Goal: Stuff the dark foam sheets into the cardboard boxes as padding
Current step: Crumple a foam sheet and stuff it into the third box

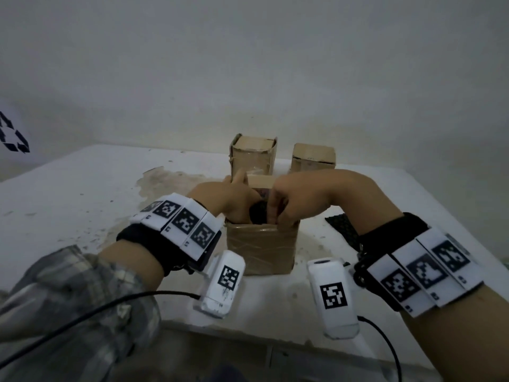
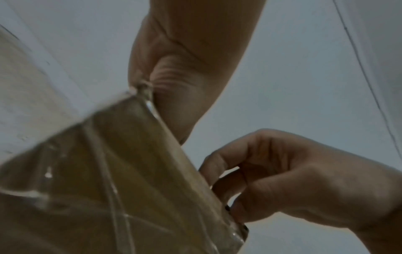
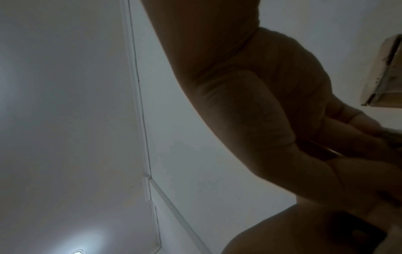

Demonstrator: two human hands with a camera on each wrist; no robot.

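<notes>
Overhead: both hands at taped cardboard box [image 1: 261, 244] on table [image 1: 82, 194]; right hand [image 1: 297, 199] fingers curled, pinching dark foam sheet [image 1: 258, 213] into opening. Left wrist view alone shows left hand [image 2: 174, 72] gripping box corner. Spare foam sheet [image 1: 341, 224] right of box.

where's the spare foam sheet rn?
Head view: the spare foam sheet lies flat on the table, right of the near box, partly hidden under the right wrist.
</notes>
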